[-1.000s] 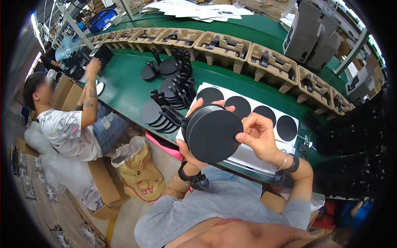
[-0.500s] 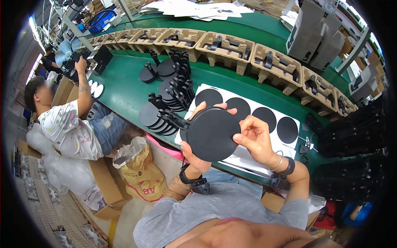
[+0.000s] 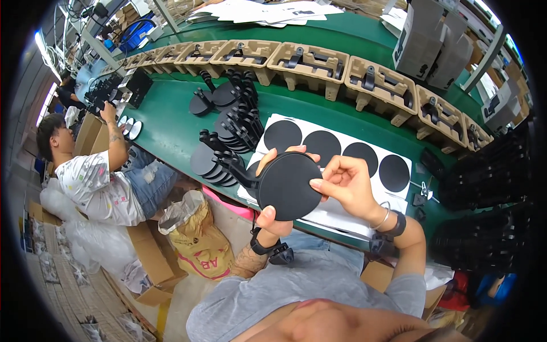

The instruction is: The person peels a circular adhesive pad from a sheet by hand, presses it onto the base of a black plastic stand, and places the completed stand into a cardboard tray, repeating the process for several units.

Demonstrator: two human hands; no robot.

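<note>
Black round base plate [image 3: 289,186] with its arm bracket, held above the green bench [image 3: 171,128], looks stiff, light and smooth-faced; left hand [image 3: 277,219] fingers clamp its rim, right hand [image 3: 346,183] fingertips pinch the opposite edge.

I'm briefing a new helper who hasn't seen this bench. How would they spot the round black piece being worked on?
Find the long green table, then the white sheet of black circles at its near edge. Just above it, the left hand and right hand hold one black disc: the only one lifted, unlike the stacked discs left of it.
</note>
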